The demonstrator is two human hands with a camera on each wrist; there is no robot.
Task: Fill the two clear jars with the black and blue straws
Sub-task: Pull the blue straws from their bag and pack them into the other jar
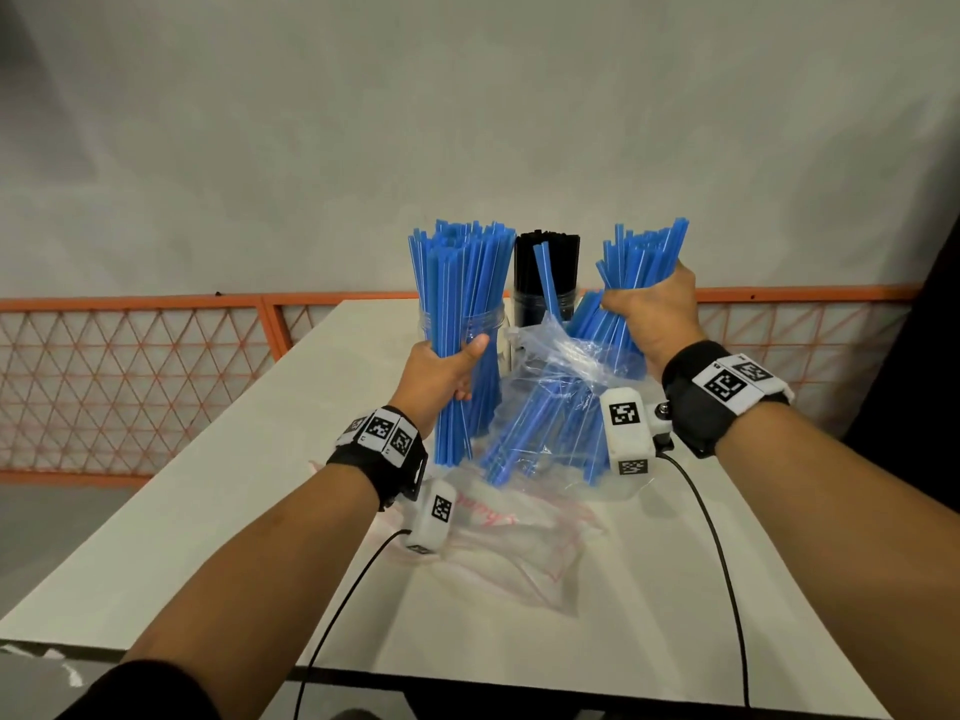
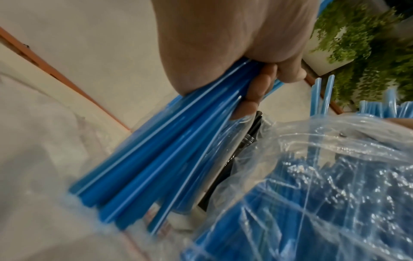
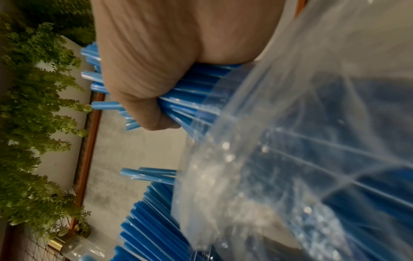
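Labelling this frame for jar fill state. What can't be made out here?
- Clear jar interior: head view, hidden behind left hand's blue bundle.
- Black-straw jar base: head view, covered by plastic bag.
- Right hand's fingers: right wrist view, behind the palm.

We see two jars at the worktop's [image 1: 208, 511] far edge: the left jar [image 1: 496, 324] behind the left hand's [image 1: 441, 374] straw bundle [image 1: 462, 324], the right jar [image 1: 540, 304] holding straws. Before them a bag [image 1: 561, 407] of straws hangs from the right hand [image 1: 652, 314]; an empty bag [image 1: 519, 543] lies nearer us.
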